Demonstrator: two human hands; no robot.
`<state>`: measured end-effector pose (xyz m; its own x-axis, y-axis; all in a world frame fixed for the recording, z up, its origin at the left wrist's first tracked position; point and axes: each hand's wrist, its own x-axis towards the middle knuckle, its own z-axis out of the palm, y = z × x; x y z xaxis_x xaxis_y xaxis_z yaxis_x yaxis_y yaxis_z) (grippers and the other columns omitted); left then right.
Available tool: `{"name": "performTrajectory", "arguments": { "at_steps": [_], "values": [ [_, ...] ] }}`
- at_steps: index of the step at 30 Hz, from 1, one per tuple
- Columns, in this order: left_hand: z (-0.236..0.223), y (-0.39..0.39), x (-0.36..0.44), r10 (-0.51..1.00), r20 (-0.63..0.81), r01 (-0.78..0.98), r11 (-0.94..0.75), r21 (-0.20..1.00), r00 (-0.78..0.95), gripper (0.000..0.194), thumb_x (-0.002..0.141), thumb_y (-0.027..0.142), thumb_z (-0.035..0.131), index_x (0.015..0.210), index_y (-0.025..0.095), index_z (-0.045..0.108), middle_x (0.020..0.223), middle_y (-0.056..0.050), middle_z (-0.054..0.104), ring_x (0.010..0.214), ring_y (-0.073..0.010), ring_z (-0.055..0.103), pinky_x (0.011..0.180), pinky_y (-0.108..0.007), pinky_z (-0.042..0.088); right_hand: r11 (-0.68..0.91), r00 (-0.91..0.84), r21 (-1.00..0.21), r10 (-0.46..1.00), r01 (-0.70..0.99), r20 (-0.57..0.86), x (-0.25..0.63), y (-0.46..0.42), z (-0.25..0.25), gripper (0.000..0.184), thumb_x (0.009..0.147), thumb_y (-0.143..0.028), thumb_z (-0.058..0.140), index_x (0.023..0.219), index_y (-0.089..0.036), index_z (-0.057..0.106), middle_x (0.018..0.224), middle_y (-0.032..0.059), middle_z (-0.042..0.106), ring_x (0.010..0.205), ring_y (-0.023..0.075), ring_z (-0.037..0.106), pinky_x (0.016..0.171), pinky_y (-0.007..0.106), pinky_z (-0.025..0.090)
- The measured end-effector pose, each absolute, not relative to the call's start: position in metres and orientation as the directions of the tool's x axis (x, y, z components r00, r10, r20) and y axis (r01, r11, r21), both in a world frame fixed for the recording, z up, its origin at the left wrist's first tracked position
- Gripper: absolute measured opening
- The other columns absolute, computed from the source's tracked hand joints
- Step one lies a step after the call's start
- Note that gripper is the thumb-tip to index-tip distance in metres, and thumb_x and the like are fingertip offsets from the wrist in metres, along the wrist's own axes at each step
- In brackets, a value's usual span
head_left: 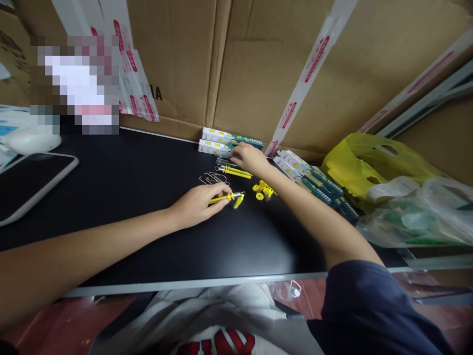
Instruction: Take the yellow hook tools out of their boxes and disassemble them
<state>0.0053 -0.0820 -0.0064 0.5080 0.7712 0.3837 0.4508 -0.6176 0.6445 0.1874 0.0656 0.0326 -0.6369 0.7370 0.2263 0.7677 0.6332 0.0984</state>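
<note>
My left hand is closed around a thin yellow rod with a silver metal end. A small yellow piece hangs from the hook at its tip. My right hand reaches over the clear plastic pieces in front of the printed boxes; its thumb and fingers look apart. Just below it lie more yellow rods with metal ends. Bent metal wire hooks rest beyond my left hand. Small yellow plastic parts lie in a pile below my right forearm.
White and green printed boxes stand against the cardboard; more boxes lie at the right. Beyond them are a yellow plastic bag and a clear bag. A tablet-like device lies at the left of the black table.
</note>
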Motion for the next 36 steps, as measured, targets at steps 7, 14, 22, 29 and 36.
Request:
{"name": "performTrajectory", "arguments": {
  "at_steps": [7,14,22,29,36],
  "values": [
    [-0.005,-0.083,0.005,0.777,0.374,0.461,-0.611,0.644,0.507,0.016,0.09,0.027,0.047,0.101,0.019,0.054,0.088,0.001,0.062,0.079,-0.0134,0.059,0.072,-0.024,0.041,0.632,-0.648,0.143,0.733,0.761,0.206,0.183,0.061,0.029,0.023,0.087,-0.025,0.056,0.107,-0.016,0.066,0.106,0.0111,0.06,0.1,0.0242,0.058,0.081,0.034,0.047],
    [-0.007,-0.082,0.005,0.78,0.362,0.452,-0.601,0.659,0.51,0.017,0.09,0.028,0.047,0.102,0.019,0.053,0.09,0.0,0.063,0.08,-0.0141,0.06,0.074,-0.025,0.042,0.66,-0.623,-0.006,0.712,0.751,0.325,0.19,0.049,0.04,0.021,0.087,-0.021,0.056,0.103,-0.015,0.067,0.099,0.01,0.063,0.095,0.0222,0.058,0.08,0.033,0.044],
    [-0.008,-0.083,0.005,0.778,0.37,0.443,-0.604,0.662,0.508,0.017,0.09,0.029,0.046,0.103,0.02,0.053,0.091,-0.001,0.064,0.08,-0.0149,0.061,0.073,-0.025,0.044,0.607,-0.557,-0.673,0.76,0.423,0.335,0.211,-0.044,0.05,0.033,0.097,-0.038,0.038,0.102,-0.016,0.062,0.086,0.0041,0.064,0.08,0.0143,0.06,0.072,0.027,0.046],
    [-0.007,-0.085,0.004,0.785,0.363,0.451,-0.596,0.664,0.503,0.016,0.09,0.029,0.046,0.102,0.019,0.051,0.088,0.0,0.063,0.075,-0.0132,0.06,0.068,-0.023,0.042,0.569,-0.614,-0.776,0.724,0.273,0.315,0.219,-0.078,0.019,0.038,0.086,-0.029,0.06,0.12,-0.021,0.043,0.105,0.0059,0.059,0.098,0.017,0.058,0.082,0.031,0.048],
    [-0.008,-0.086,0.005,0.789,0.346,0.446,-0.584,0.678,0.507,0.012,0.09,0.027,0.045,0.099,0.02,0.047,0.08,0.002,0.058,0.068,-0.0113,0.055,0.061,-0.021,0.039,0.523,-0.595,-0.812,0.749,0.259,0.293,0.217,-0.078,0.009,0.017,0.087,-0.025,0.057,0.1,-0.02,0.045,0.085,0.0014,0.062,0.078,0.0134,0.062,0.075,0.029,0.049]
  ]
}}
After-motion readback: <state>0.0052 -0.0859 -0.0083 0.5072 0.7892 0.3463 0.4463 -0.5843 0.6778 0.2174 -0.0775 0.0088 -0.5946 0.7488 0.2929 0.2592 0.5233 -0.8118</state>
